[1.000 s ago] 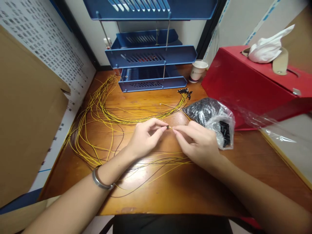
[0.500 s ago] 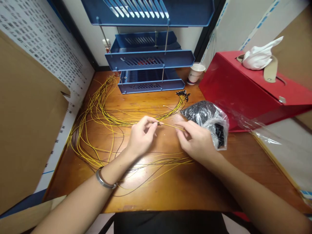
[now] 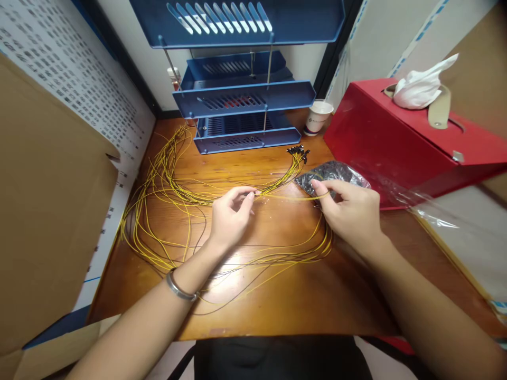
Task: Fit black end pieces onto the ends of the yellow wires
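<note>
A yellow wire (image 3: 289,198), pinched by the left hand (image 3: 233,217), runs toward three o'clock to the right hand (image 3: 350,208), whose grip is unclear; hasty pulling could snag loose wires (image 3: 304,257) at six o'clock.

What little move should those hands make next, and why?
Perhaps the right hand should gently draw the yellow wire straight while the left hand holds firm. The wire runs from the left hand's pinch to the right hand and sags slightly, so easing out that slack seems sensible.
</note>
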### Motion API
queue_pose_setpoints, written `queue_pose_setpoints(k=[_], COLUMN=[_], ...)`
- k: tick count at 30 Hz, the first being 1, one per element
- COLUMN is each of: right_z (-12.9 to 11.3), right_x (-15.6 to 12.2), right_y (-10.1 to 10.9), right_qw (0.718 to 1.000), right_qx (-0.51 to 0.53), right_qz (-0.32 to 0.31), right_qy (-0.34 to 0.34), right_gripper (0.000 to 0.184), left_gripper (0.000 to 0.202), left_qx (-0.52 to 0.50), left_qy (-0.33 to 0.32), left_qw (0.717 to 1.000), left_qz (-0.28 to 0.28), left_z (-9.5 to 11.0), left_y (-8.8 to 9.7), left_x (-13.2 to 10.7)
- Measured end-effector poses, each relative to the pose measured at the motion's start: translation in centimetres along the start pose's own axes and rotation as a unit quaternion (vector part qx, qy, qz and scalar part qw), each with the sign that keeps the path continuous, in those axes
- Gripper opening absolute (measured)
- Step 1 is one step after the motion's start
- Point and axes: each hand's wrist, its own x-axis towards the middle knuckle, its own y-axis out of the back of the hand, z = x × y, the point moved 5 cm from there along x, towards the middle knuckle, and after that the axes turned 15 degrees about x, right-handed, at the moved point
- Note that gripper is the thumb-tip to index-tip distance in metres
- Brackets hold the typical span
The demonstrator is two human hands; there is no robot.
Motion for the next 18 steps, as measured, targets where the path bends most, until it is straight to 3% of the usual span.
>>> queue_pose_setpoints(k=[3,7,12,18], right_z=[-0.3,-0.3,0.1,0.1], right_x=[0.0,0.3,0.3,0.0], right_y=[0.8,1.7,1.7,0.7], right_qw=[0.998,0.995,0.983,0.981], right_qx=[0.015,-0.07,-0.162,-0.166], right_qz=[0.052,0.075,-0.001,-0.067], right_qy=[0.024,-0.005,-0.091,-0.069], right_gripper=[0.027,0.036,0.038,0.036], left_gripper=[0.023,0.025,0.026,0.026], left_qx=[-0.002,0.011,0.052,0.051], left_qy=[0.007,0.019,0.015,0.02], left_qw=[1.0,1.0,0.998,0.998], left_qz=[0.005,0.01,-0.007,-0.016], left_z=[0.0,0.0,-0.1,-0.2], left_y=[0.0,-0.1,-0.3,-0.4], left_x=[0.2,0.3,0.3,0.2])
